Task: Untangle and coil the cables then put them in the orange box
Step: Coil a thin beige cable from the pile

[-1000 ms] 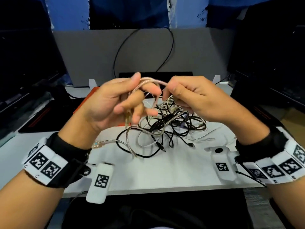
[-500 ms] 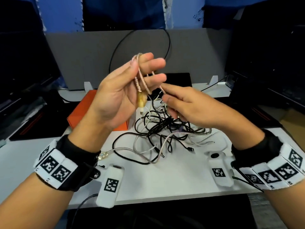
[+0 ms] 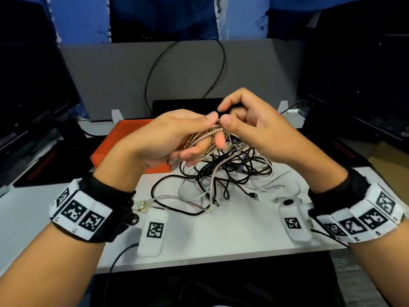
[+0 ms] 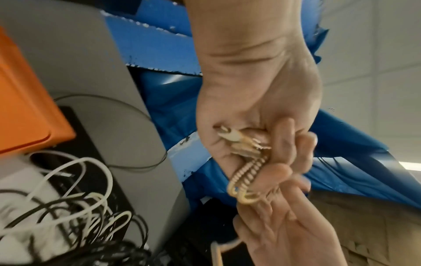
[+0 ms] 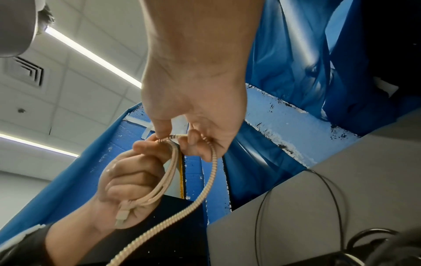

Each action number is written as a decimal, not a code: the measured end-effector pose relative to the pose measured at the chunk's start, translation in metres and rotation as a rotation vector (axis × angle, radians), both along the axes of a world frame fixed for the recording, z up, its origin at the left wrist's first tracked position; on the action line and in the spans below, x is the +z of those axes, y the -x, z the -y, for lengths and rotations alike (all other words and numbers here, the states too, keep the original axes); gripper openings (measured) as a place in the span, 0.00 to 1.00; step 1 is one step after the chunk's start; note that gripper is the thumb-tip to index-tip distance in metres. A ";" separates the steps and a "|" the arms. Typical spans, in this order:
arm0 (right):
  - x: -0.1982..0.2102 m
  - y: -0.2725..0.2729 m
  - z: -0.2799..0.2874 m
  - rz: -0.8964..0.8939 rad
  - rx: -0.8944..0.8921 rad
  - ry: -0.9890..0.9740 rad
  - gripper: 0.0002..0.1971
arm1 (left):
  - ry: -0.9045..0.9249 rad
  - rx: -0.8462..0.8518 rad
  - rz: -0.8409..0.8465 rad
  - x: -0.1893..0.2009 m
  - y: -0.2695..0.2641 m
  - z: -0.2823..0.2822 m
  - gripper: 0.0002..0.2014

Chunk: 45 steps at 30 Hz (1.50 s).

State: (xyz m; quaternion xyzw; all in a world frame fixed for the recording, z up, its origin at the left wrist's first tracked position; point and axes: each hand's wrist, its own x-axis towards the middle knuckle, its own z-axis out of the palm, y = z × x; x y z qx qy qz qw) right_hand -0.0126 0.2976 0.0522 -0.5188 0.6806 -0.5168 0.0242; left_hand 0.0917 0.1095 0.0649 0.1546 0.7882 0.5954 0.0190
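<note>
Rose-gold braided cable: loops gathered in my left hand, fingers curled round them; right hand pinches the free run beside. Coiling step. Next: feed slack from the tangle below. Orange box lies beyond-left of the fingers.

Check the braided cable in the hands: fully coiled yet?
Partly. Several loops of the braided cable sit in the left hand; the right hand pinches a strand running down into the tangle.

Left hand grips looped pink braided cable; right hand pinches it above tangled cables.
</note>
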 end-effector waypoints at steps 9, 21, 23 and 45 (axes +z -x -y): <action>-0.004 0.006 0.008 -0.121 -0.056 -0.067 0.19 | -0.605 -0.221 0.052 -0.016 0.006 -0.015 0.24; -0.014 -0.019 0.011 0.143 0.158 -0.422 0.15 | -0.748 0.280 -0.477 0.021 -0.007 0.015 0.13; -0.007 -0.026 0.009 0.075 0.191 -0.408 0.16 | -0.173 0.475 -0.543 0.012 -0.006 0.008 0.10; 0.004 -0.014 0.011 -0.331 -0.115 -0.057 0.23 | -0.440 -0.183 0.154 -0.009 -0.009 -0.003 0.27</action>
